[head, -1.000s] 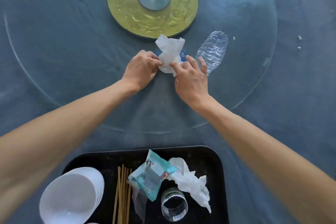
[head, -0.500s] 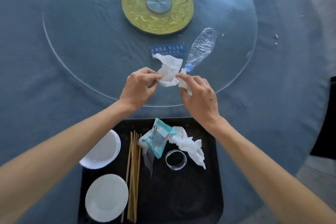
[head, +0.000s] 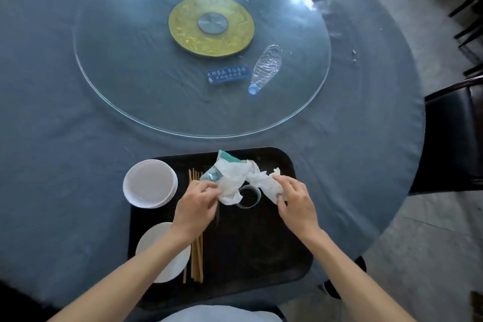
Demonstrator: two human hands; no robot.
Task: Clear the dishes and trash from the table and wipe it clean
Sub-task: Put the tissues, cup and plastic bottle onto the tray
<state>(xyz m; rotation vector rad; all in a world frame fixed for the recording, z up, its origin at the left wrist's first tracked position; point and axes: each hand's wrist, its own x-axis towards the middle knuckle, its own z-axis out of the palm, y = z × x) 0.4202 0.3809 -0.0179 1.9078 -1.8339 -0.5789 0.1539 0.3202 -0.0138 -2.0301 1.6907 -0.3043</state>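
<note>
Over the black tray (head: 295, 256) at six o'clock, my left hand (head: 194, 208) and right hand (head: 296, 204) each pinch a crumpled white napkin (head: 235, 181). On the glass turntable (head: 130, 81), a blue sign (head: 226, 74) carries white Chinese writing; at its three o'clock lies a crushed bottle (head: 266, 65).

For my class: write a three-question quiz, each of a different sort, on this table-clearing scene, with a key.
1. True or false: the plastic bottle stands upright on the glass turntable.
2. What do both hands, left and right, hold over the black tray?
3. The chopsticks lie: A) on the tray B) on the turntable C) on a chair.

Key: 1 false, it lies on its side; 2 crumpled white tissue; 3 A.
</note>
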